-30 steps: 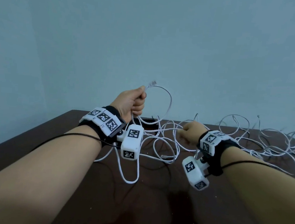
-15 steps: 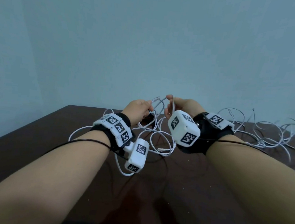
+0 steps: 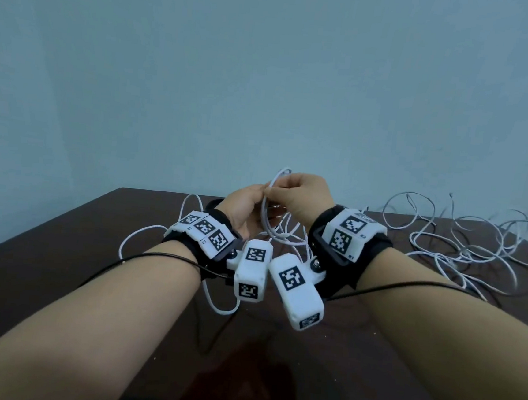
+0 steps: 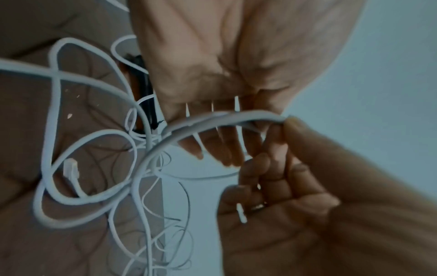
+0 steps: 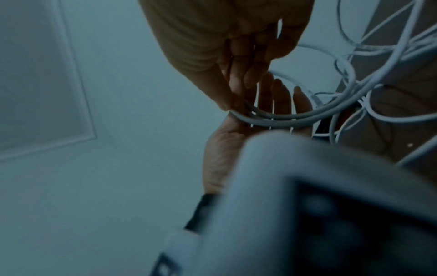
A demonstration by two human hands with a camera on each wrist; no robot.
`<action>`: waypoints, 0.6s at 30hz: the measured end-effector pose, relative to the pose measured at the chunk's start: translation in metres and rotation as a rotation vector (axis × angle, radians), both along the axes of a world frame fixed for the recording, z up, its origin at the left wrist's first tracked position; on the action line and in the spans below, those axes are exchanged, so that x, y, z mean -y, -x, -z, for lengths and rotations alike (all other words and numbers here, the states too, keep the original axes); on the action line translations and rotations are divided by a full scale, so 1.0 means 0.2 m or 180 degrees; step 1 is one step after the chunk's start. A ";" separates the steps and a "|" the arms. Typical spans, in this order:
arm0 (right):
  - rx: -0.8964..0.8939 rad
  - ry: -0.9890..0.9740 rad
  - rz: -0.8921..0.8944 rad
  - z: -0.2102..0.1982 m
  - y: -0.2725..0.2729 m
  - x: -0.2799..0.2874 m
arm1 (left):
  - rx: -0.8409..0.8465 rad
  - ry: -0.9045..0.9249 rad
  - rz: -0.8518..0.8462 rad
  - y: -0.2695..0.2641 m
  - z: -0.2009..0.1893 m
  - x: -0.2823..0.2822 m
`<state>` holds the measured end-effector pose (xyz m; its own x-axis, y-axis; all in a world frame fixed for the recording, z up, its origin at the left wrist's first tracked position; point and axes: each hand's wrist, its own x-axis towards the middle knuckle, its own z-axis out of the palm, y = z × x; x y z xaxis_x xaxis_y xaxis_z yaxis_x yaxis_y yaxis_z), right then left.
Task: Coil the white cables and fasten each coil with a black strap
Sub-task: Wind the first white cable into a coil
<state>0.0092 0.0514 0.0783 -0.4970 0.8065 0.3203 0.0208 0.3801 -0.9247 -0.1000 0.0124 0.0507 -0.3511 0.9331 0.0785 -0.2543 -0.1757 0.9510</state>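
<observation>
White cable (image 3: pixel 266 212): loop raised above table (image 3: pixel 60 246) between hands. Right hand (image 3: pixel 301 200): loop top pinched. Left hand (image 3: pixel 245 203): fingers curled round loop, touching right. Slack trailed downward, rightward to tangle.

Cables (image 3: pixel 462 249) look like smooth white plastic, kinda matt; worktop (image 3: pixel 59 261) is dark brown wood, slightly glossy.

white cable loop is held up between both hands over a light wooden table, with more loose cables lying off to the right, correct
Not quite: the table is dark brown, as the head view shows. The rest holds: both the left hand and right hand hold up the white cable loop, loose cables to the right.
</observation>
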 end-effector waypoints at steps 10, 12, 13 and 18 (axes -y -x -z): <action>0.1529 -0.2128 -0.0169 0.10 -0.04 -0.01 | 0.0541 0.0078 0.0225 0.00 -0.02 0.05; 0.1557 -0.2153 -0.0351 0.12 -0.04 -0.01 | 0.0631 0.0102 0.0315 -0.01 -0.02 0.04; 0.1580 -0.2112 -0.0457 0.13 -0.04 -0.01 | 0.0685 0.0084 0.0366 -0.01 -0.02 0.05; 0.1735 -0.1966 -0.0798 0.18 -0.06 -0.04 | 0.1381 -0.0298 0.0450 0.00 -0.02 0.06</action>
